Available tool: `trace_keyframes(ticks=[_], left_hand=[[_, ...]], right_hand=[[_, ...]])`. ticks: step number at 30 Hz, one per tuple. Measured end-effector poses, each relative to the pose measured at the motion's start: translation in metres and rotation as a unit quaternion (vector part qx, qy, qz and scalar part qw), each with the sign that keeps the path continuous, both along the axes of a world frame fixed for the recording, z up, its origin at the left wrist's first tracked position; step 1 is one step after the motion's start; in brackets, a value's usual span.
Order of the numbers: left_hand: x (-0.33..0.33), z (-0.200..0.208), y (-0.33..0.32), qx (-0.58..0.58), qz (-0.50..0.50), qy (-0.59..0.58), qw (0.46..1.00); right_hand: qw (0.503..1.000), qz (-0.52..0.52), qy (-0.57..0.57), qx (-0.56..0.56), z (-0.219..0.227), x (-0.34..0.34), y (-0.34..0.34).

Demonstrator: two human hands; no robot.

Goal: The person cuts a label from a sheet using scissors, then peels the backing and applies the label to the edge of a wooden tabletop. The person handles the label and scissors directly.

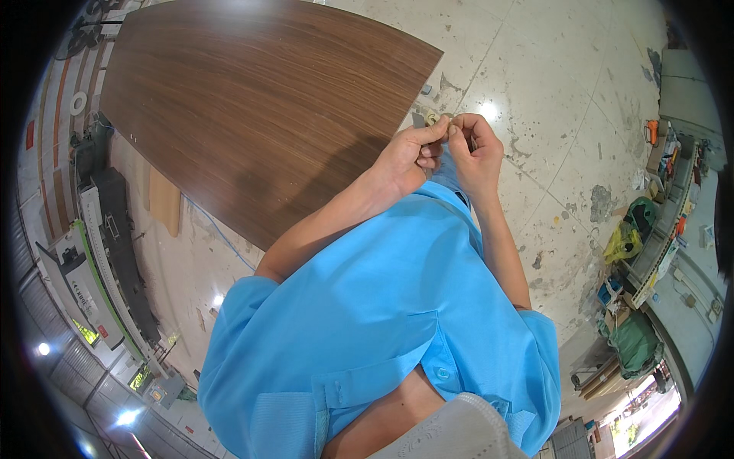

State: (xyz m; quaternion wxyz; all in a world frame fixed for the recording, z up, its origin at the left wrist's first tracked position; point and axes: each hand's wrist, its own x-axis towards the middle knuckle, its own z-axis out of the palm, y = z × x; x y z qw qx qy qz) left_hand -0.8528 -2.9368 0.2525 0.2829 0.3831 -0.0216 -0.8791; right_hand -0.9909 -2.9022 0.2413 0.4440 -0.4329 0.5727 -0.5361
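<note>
My left hand (405,159) and my right hand (477,151) meet in front of my body, by the right edge of a brown wood-grain board (260,115). Both are closed, with thumbs and fingertips pinched together. Whatever sits between the fingertips is too small and too covered to name. A small yellowish bit (432,118) shows just beyond the left fingertips; I cannot tell whether it is held or lies behind them. A small grey flat piece (418,120) appears beside it, near the board's edge.
Worn pale floor tiles (558,138) stretch to the right. A long bench (661,229) with tools, bags and an orange-handled tool (651,131) runs along the far right. At left stands a long machine (84,294); a blue cable (218,229) lies near the board.
</note>
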Motion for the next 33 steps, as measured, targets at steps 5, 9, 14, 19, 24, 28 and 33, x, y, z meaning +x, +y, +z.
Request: trace_keyframes(ticks=[5,9,14,19,24,28,33], left_hand=[[0.000,0.001,0.000,-0.015,0.020,0.000,1.000],[0.000,0.001,-0.001,-0.042,0.027,-0.007,0.999],[0.000,0.002,-0.002,-0.089,0.022,-0.043,0.995],[0.001,0.001,-0.003,-0.112,0.021,-0.056,0.992],[0.000,0.001,-0.003,-0.112,0.022,-0.050,0.992],[0.000,0.000,-0.003,-0.110,0.018,-0.048,0.993],[0.001,-0.001,-0.004,-0.116,0.009,-0.038,0.992]], right_hand=[[0.999,0.009,-0.035,0.025,0.003,-0.003,-0.001],[0.995,0.031,-0.075,0.050,0.009,-0.007,-0.001],[0.993,0.043,-0.093,0.057,0.015,-0.010,-0.003],[0.992,0.050,-0.094,0.069,0.017,-0.011,-0.005],[0.992,0.048,-0.092,0.073,0.017,-0.011,-0.006],[0.992,0.051,-0.092,0.069,0.015,-0.011,-0.007],[0.992,0.045,-0.090,0.070,0.012,-0.011,-0.008]])
